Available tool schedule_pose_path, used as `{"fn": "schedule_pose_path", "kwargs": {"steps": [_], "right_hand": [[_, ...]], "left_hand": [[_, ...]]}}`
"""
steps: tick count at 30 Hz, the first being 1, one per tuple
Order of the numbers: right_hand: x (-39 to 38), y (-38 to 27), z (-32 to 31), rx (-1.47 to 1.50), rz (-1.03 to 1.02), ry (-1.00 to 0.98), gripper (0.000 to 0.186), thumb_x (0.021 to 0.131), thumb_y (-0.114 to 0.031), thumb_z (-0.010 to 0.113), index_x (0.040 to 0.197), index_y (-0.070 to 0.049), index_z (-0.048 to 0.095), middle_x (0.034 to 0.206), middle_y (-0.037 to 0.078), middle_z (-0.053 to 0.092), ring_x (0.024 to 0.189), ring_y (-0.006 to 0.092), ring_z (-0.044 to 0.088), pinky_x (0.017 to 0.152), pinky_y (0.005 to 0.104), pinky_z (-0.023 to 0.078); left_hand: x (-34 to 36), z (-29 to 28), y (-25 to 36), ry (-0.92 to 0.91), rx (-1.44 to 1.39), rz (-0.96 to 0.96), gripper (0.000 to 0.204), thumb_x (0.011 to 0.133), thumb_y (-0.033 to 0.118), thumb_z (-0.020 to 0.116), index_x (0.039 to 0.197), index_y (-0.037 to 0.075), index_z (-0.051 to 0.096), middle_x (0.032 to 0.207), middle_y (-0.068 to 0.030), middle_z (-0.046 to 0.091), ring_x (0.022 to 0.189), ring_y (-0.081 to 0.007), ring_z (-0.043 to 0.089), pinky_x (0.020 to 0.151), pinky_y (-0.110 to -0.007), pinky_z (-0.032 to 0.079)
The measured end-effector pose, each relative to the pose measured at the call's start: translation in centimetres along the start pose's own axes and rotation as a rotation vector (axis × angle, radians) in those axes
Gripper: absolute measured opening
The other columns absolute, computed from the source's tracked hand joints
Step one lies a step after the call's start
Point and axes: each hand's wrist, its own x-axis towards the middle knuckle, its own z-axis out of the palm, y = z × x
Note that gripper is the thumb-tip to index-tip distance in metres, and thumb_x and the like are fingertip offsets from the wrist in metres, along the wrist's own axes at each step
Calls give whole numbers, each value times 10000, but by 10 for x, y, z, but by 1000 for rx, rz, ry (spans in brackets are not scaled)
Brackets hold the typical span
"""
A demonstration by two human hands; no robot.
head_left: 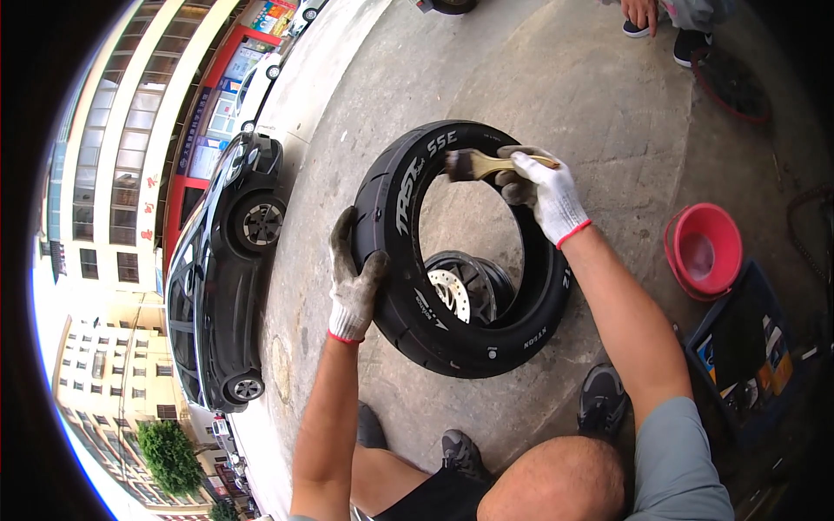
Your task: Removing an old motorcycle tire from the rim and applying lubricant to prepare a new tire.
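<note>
A black motorcycle tyre (391, 291) with white sidewall lettering is in front of me. My left hand (354, 286), in a white glove with dirty fingers, grips its left edge, with the thumb on the sidewall and the fingers over the tread. My right hand (547, 193), gloved too, is closed round the wooden handle of a flat paintbrush (493, 165). The dark bristles point left, at the upper inner edge of the tyre; whether they touch it I cannot tell. Through the tyre's opening shows a dark wheel rim (492, 285) with a pale drilled brake disc (447, 293).
To the right stands a red bucket (705, 252), beside a dark blue bin (738, 347) with assorted items. A red-edged round object (732, 85) lies at the far right, near another person's shoes (691, 45) and hand (640, 16). A black car (230, 278) is parked at left.
</note>
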Motion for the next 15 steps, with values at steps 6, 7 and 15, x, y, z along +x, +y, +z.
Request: {"fn": "schedule_pose_path", "kwargs": {"steps": [6, 7, 15], "right_hand": [[33, 10, -67, -259, -182, 281, 183, 920, -105, 657, 1078, -15, 668, 792, 81, 686, 577, 117, 625, 513, 237, 517], [32, 10, -76, -343, -174, 339, 169, 914, -114, 662, 1053, -18, 673, 796, 77, 690, 568, 102, 621, 504, 232, 509], [-3, -10, -48, -1256, -745, -101, 221, 855, -130, 695, 1073, -96, 679, 1011, 111, 677, 927, 294, 668, 831, 361, 526]], "left_hand": [[3, 13, 8, -7, -24, -26, 895, 784, 416, 693, 1488, 10, 317, 1479, -211, 382, 1391, -323, 360, 1167, -428, 270], [2, 11, 5, -2, -11, -15, 891, 783, 416, 693, 1485, 9, 324, 1474, -211, 386, 1389, -322, 362, 1166, -428, 271], [4, 4, 0, 1, 5, 29, 872, 801, 434, 686, 1479, 5, 345, 1464, -208, 398, 1382, -322, 372, 1165, -419, 272]]}}
